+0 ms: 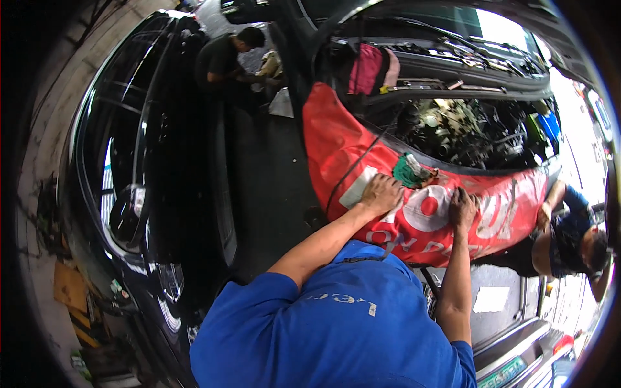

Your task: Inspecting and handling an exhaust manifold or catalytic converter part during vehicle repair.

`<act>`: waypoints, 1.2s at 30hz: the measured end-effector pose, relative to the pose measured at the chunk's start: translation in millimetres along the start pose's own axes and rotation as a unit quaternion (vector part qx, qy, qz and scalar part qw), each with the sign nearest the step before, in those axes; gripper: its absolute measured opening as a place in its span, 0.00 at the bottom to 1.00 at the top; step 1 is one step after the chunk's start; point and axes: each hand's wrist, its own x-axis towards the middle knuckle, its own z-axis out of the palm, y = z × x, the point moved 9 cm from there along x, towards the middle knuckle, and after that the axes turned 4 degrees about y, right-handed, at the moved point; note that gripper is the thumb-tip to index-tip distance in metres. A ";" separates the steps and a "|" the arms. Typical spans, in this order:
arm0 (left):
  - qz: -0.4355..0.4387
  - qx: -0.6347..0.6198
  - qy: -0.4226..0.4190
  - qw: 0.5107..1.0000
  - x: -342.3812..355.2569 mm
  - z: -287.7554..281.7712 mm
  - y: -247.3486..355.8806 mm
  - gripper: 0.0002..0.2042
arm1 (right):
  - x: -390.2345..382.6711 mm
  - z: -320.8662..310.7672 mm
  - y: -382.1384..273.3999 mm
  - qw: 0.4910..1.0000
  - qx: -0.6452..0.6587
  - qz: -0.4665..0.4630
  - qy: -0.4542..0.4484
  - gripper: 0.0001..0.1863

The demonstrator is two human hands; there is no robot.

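Draped over the car's fender is a red fender cover with white printing. My left hand lies on it, fingers stretched toward a crumpled green rag and not gripping anything. Farther right, my right hand rests on the same cover beside a white printed ring, with its fingers apart and nothing visible in them. Both forearms reach out past my blue shirt. Beyond the cover the engine bay is exposed, full of hoses and metal parts.
Long metal tools and a pink cloth lie by the windshield base. A dark car stands at the left. One person crouches at the far left; another person leans in at the right.
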 end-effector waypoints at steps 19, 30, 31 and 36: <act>0.037 -0.006 0.003 0.999 1.1 -5.0 -0.5 0.10 | 3.7 -1.5 1.4 0.999 0.022 0.008 0.032 0.14; 0.032 -0.003 -0.008 0.999 -5.1 -2.3 -0.5 0.12 | -0.9 -3.5 -3.3 1.000 0.028 0.009 0.011 0.15; 0.034 -0.004 -0.010 0.999 -5.5 -1.3 0.6 0.12 | -1.5 -2.8 -1.6 1.000 0.021 0.009 0.009 0.15; 0.041 0.016 0.009 0.999 -7.1 -1.9 2.6 0.12 | -2.6 7.6 5.6 0.999 -0.017 0.007 -0.027 0.17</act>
